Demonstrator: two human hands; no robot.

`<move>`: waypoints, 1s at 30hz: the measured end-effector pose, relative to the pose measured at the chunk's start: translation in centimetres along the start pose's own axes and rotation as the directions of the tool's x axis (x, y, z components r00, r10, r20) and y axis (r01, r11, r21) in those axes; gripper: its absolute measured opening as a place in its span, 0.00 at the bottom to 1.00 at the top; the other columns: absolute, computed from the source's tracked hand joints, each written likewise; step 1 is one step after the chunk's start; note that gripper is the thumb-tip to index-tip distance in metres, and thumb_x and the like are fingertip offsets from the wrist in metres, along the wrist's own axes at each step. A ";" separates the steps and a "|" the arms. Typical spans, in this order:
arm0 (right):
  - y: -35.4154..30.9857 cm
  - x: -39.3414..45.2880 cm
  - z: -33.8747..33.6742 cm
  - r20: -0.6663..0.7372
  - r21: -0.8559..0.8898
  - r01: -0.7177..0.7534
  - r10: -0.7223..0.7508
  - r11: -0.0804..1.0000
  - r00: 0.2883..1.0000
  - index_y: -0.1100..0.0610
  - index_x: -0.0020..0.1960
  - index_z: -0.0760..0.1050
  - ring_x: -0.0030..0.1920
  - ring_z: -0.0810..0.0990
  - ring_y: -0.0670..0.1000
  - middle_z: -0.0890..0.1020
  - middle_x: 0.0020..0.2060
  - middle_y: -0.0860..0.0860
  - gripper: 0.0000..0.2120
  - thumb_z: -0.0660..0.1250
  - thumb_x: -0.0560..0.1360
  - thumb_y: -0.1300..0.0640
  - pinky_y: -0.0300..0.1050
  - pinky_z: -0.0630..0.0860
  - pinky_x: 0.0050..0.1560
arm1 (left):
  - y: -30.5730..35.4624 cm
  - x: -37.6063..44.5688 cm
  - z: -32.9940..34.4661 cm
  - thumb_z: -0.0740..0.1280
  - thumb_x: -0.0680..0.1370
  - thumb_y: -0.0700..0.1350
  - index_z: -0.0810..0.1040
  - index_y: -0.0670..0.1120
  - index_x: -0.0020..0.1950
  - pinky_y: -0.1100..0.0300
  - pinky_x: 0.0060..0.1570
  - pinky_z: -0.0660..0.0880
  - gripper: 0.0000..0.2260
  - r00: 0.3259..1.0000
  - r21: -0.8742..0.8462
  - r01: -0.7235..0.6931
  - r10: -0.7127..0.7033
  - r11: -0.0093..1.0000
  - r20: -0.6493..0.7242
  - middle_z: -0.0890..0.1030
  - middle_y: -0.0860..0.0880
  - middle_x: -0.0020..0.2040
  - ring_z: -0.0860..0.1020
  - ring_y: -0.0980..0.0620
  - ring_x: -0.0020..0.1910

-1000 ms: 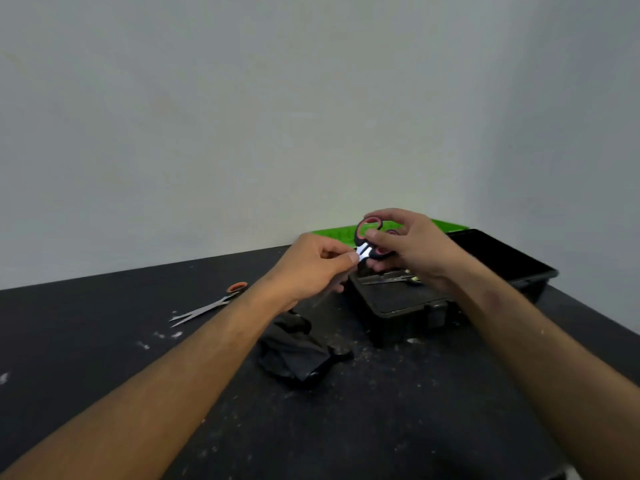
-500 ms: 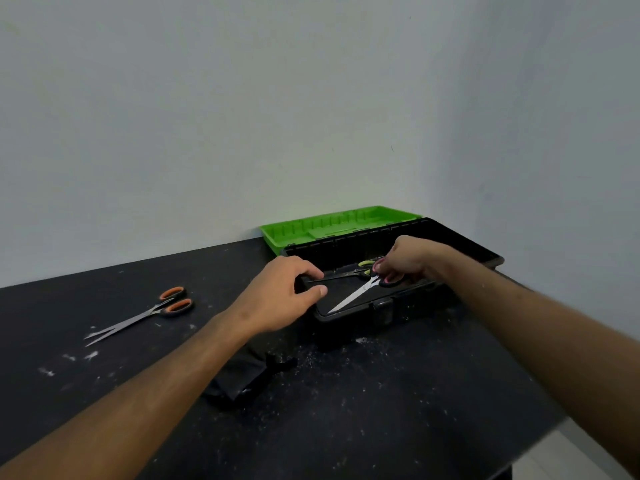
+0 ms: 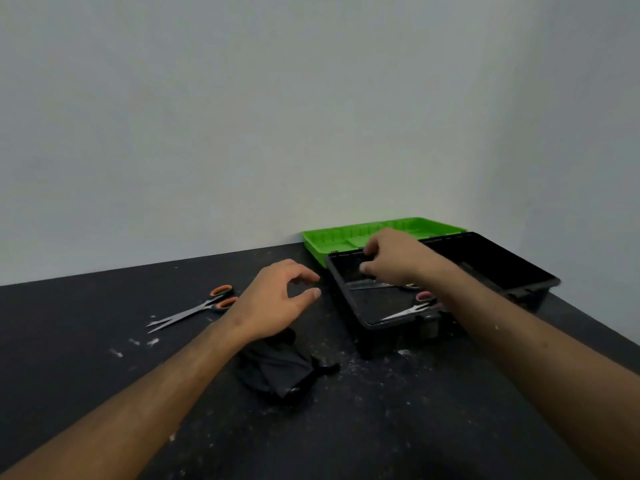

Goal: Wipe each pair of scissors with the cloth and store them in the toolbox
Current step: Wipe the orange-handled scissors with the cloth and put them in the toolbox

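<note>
Both hands hold nothing: the left hand (image 3: 273, 303) hovers over the counter (image 3: 381, 420) with fingers loosely curled and apart, above the black cloth (image 3: 277, 372). The right hand (image 3: 398, 259) hangs over the open toolbox (image 3: 519, 271), fingers loosely bent. Pink-handled scissors (image 3: 412, 308) lie inside; orange-handled scissors (image 3: 197, 308) lie on the counter, left.

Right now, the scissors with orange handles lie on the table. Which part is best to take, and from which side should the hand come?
Probably the handle end. The orange-handled scissors lie flat on the black table, blades slightly parted, tips pointing left and toward the person, the loops at the far right, closest to the left hand. That hand, empty, could come from the right and above, pinching the loops while avoiding the points.
</note>
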State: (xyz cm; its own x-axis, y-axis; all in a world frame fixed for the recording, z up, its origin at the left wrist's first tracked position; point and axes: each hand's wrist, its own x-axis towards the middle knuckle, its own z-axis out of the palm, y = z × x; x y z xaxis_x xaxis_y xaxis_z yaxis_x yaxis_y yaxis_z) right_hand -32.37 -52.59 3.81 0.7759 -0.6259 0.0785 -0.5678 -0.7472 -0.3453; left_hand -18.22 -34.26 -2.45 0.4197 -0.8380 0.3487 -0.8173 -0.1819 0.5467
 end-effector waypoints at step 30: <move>-17.8 11.2 14.9 0.025 0.354 0.450 -0.489 0.820 0.872 0.55 0.51 0.79 0.46 0.80 0.49 0.82 0.45 0.49 0.05 0.65 0.83 0.57 0.40 0.72 0.45 | -15.5 -1.8 -11.5 0.71 0.79 0.53 0.86 0.51 0.55 0.61 0.44 0.76 0.09 0.918 -0.003 0.391 -0.390 0.920 0.065 0.86 0.57 0.44 0.81 0.63 0.41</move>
State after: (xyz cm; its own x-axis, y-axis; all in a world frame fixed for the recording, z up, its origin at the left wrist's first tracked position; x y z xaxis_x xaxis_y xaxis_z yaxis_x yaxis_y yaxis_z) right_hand -9.50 -43.00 -3.09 0.9611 -0.1748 0.2137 -0.0195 -0.8150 -0.5791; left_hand -1.78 -24.05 -2.75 0.6787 -0.7322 0.0569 -0.5864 -0.4937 0.6422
